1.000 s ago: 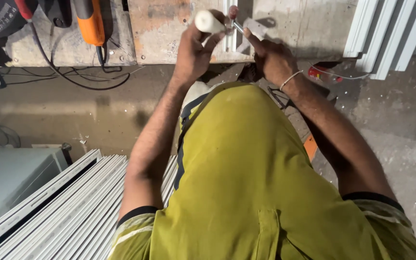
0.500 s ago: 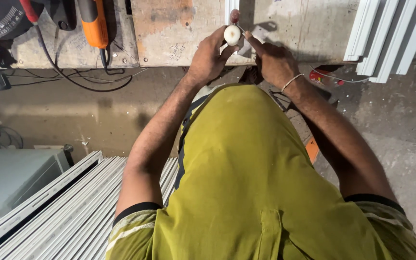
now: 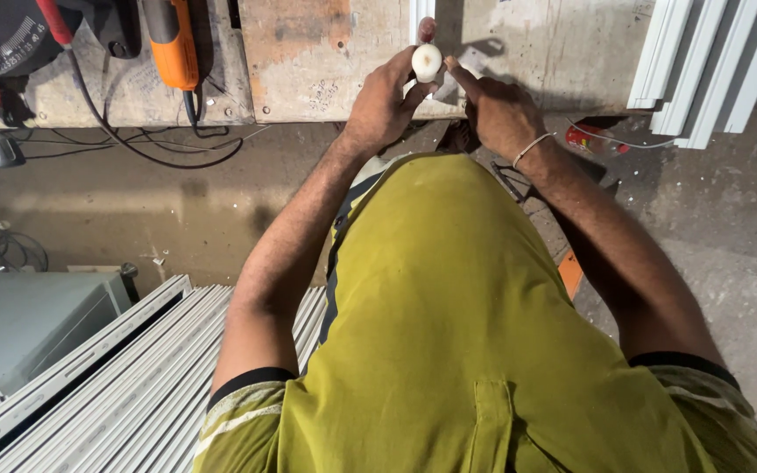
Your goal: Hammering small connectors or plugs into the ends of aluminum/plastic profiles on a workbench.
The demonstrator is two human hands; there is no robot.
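My left hand [image 3: 385, 101] grips a small white cylindrical roll [image 3: 427, 61], held up with its round end toward the camera over the front edge of a worn workbench [image 3: 326, 61]. My right hand [image 3: 499, 112], with a thin band at the wrist, sits just right of the roll, its fingertips pinched at the roll's side. Whether something thin runs between those fingers is too small to tell. A narrow white profile strip [image 3: 416, 16] lies on the bench right behind the roll.
An orange power tool [image 3: 173, 44] and a red and black saw [image 3: 10, 44] rest on the bench at left, cables hanging. White profiles lean at top right [image 3: 711, 70]; more lie stacked at lower left [image 3: 116, 385]. A grey box [image 3: 19, 320] stands on the concrete floor.
The roll has turned from side-on to end-on and shifted right over the bench edge. Both hands have drawn closer together around it.
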